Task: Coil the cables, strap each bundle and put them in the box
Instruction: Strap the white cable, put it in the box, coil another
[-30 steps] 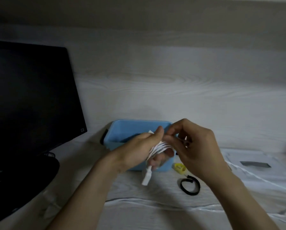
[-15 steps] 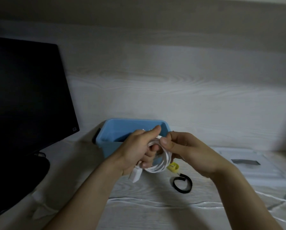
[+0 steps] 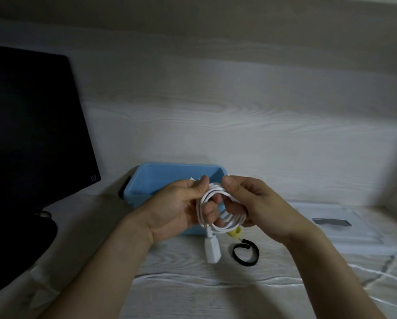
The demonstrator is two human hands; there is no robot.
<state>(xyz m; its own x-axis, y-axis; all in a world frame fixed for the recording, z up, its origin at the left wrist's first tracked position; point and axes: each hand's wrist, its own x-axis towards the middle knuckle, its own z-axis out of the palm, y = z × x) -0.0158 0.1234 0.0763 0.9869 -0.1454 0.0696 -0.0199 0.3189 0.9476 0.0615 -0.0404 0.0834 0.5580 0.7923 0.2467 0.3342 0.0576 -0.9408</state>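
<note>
Left hand [image 3: 176,207] and right hand [image 3: 259,207] both grip coiled white cable [image 3: 215,211] between them, before blue box [image 3: 169,180]; connector [image 3: 212,249] dangles.

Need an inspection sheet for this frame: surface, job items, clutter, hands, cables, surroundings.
Surface: pale wood-grain desk, dimly lit.
Job's things: white cable coil held in the air in front of the blue box; black strap looped on the desk; yellow strap partly hidden behind the coil.
Clutter: flat white tray at right.
Grippers: left hand and right hand both grip the coil.
Cables: white connector dangles below the coil; a loose white cable runs across the desk.
Surroundings: black monitor at left, pale wall behind.
</note>
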